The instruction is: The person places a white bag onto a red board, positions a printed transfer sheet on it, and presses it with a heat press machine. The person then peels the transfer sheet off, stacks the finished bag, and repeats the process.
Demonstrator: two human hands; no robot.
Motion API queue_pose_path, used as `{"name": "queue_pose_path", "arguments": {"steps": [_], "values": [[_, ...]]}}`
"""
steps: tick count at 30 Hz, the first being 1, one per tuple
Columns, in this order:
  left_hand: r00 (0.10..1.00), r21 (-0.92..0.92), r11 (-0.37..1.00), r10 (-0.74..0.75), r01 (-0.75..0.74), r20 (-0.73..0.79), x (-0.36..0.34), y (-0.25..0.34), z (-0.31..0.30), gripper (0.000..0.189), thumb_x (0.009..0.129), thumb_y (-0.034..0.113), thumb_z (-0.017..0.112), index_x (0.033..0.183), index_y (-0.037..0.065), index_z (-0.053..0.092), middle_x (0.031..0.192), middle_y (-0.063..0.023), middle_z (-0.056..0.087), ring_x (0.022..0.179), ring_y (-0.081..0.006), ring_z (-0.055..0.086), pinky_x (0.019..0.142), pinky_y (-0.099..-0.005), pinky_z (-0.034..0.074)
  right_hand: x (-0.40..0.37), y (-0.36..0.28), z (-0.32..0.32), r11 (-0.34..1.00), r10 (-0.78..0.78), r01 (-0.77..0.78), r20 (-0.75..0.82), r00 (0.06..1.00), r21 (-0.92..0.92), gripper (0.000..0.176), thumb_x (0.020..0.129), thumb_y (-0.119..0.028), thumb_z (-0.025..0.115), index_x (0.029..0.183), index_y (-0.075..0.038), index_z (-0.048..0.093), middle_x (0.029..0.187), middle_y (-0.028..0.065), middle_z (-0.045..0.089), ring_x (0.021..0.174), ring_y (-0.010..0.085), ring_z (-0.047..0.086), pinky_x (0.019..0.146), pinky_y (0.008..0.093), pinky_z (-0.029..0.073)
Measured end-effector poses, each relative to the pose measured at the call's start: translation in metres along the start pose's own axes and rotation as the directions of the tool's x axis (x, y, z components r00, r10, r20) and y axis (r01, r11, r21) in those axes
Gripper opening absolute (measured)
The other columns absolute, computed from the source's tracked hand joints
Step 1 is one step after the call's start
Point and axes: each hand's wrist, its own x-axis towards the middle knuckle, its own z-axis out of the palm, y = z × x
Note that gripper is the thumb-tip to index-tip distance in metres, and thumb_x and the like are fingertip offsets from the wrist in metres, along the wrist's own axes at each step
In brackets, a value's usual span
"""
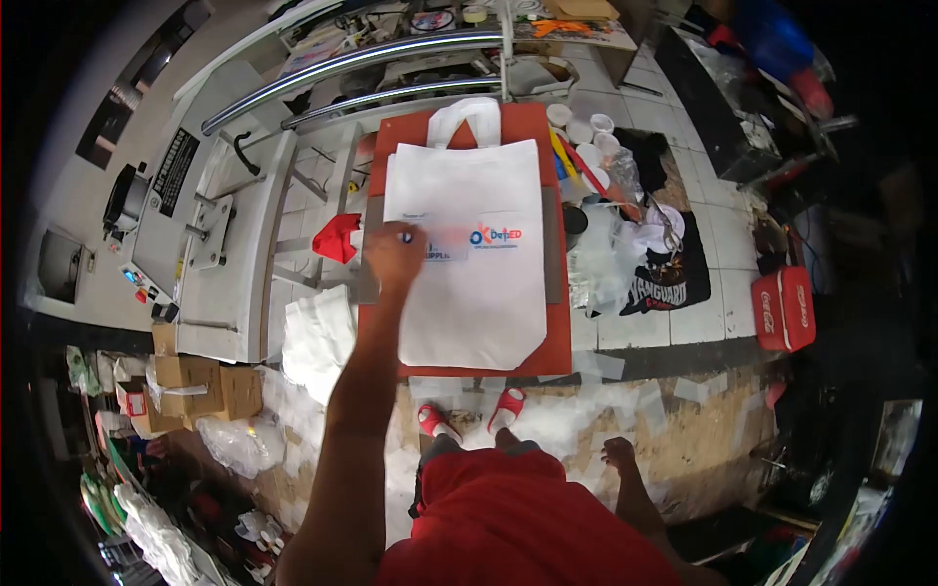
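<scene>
A white tote bag (473,313) with its handles away from me lies flat on a red board (561,332). Blue and red print (496,235) shows across its middle. My left hand (394,256) is over the left part of the print, fingers pinched at a clear film (451,252). Blur and the fingers hide where the film's edge ends. Just left of that hand is a crumpled red cloth (337,237). My right hand (618,453) hangs low at my side, away from the bag, with its fingers curled and nothing visible in them.
White cloth bags (320,342) are piled at the board's left. Beyond them stands a machine frame (234,215); metal rails (362,78) cross the far side. Tubs (592,156), plastic and a black printed cloth (674,273) lie right, near a red cooler (784,309). Cardboard boxes (195,386) stand left.
</scene>
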Motion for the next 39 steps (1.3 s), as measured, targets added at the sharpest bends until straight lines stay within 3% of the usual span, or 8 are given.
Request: {"name": "queue_pose_path", "arguments": {"steps": [9, 11, 12, 14, 21, 27, 33, 39], "values": [[0.580, -0.112, 0.576, -0.815, 0.809, 0.002, -0.138, -0.282, -0.105, 0.044, 0.084, 0.030, 0.055, 0.060, -0.005, 0.064, 0.060, -0.0118, 0.065, 0.057, -0.0215, 0.064, 0.058, -0.0397, 0.050, 0.066, -0.040, 0.016, 0.986, 0.051, -0.049, 0.007, 0.999, -0.158, 0.017, 0.092, -0.020, 0.054, 0.097, -0.006, 0.061, 0.081, 0.0122, 0.067, 0.055, 0.0256, 0.064, 0.047, 0.0394, 0.051], [0.438, -0.163, 0.433, -0.899, 0.886, -0.008, -0.251, -0.346, -0.120, 0.047, 0.085, 0.033, 0.055, 0.062, -0.006, 0.064, 0.059, -0.0150, 0.065, 0.057, -0.0263, 0.064, 0.058, -0.0417, 0.050, 0.111, -0.035, 0.027, 0.742, -0.034, 0.171, 0.219, 0.975, -0.648, 0.017, 0.089, -0.016, 0.054, 0.093, -0.004, 0.063, 0.082, 0.0170, 0.068, 0.057, 0.0264, 0.065, 0.052, 0.0413, 0.053], [0.482, 0.390, 0.421, -0.873, 0.819, -0.071, -0.316, -0.381, -0.129, 0.052, 0.085, 0.039, 0.053, 0.064, -0.007, 0.066, 0.064, -0.0214, 0.067, 0.060, -0.0356, 0.066, 0.064, -0.0473, 0.052, 0.111, -0.047, 0.040, 0.730, -0.026, 0.171, 0.222, 0.975, -0.662, 0.017, 0.089, -0.016, 0.054, 0.093, -0.004, 0.063, 0.082, 0.0170, 0.068, 0.057, 0.0264, 0.065, 0.052, 0.0413, 0.053], [0.443, 0.525, 0.291, -0.876, 0.800, -0.189, -0.419, -0.344, -0.169, 0.056, 0.084, 0.045, 0.051, 0.070, -0.006, 0.069, 0.073, -0.0255, 0.068, 0.074, -0.0418, 0.069, 0.073, -0.0504, 0.053, 0.112, -0.085, 0.093, 0.010, -0.112, 0.481, 0.477, 0.872, -0.877, 0.015, 0.083, -0.014, 0.056, 0.084, -0.001, 0.064, 0.081, 0.0199, 0.068, 0.064, 0.0304, 0.067, 0.060, 0.0424, 0.055], [-0.400, 0.735, -0.211, -0.912, 0.644, 0.088, -0.645, -0.301, -0.240, 0.051, 0.082, 0.042, 0.050, 0.089, -0.003, 0.072, 0.095, -0.0176, 0.073, 0.094, -0.0299, 0.070, 0.086, -0.0389, 0.053, 0.027, -0.185, 0.419, 0.242, -0.635, 0.896, 0.636, 0.437, -0.373, 0.026, 0.084, -0.028, 0.064, 0.087, -0.001, 0.064, 0.078, 0.0190, 0.066, 0.077, 0.0369, 0.067, 0.066, 0.0446, 0.051], [0.005, 0.269, 0.106, -0.937, 0.957, 0.349, -0.574, -0.302, -0.230, 0.041, 0.085, 0.038, 0.060, 0.084, -0.001, 0.072, 0.078, -0.0142, 0.072, 0.081, -0.0302, 0.070, 0.079, -0.0404, 0.053, -0.006, -0.234, 0.696, 0.328, -0.646, 0.851, 0.559, 0.519, -0.410, 0.045, 0.082, -0.042, 0.071, 0.086, 0.002, 0.062, 0.087, 0.0235, 0.067, 0.088, 0.0404, 0.065, 0.075, 0.0468, 0.051], [-0.056, 0.295, 0.092, -0.887, 0.951, 0.458, -0.591, -0.323, -0.286, 0.040, 0.085, 0.040, 0.063, 0.094, 0.002, 0.071, 0.087, -0.0162, 0.073, 0.086, -0.0325, 0.070, 0.079, -0.0414, 0.053, 0.064, -0.220, 0.808, 0.555, -0.555, 0.453, 0.096, 0.827, -0.698, 0.083, 0.066, -0.037, 0.086, 0.124, 0.002, 0.041, 0.119, 0.0256, 0.058, 0.110, 0.0380, 0.059, 0.091, 0.0544, 0.050], [0.004, 0.507, 0.357, -0.820, 0.785, 0.572, -0.647, -0.342, -0.330, 0.026, 0.084, 0.031, 0.060, 0.085, 0.007, 0.069, 0.085, -0.0146, 0.071, 0.088, -0.0365, 0.068, 0.078, -0.0466, 0.054, 0.052, -0.227, 0.777, 0.563, -0.658, 0.551, 0.070, 0.750, -0.616, 0.026, 0.080, -0.010, 0.060, 0.102, 0.001, 0.052, 0.096, 0.0262, 0.066, 0.090, 0.0474, 0.064, 0.084, 0.0503, 0.051]]}}
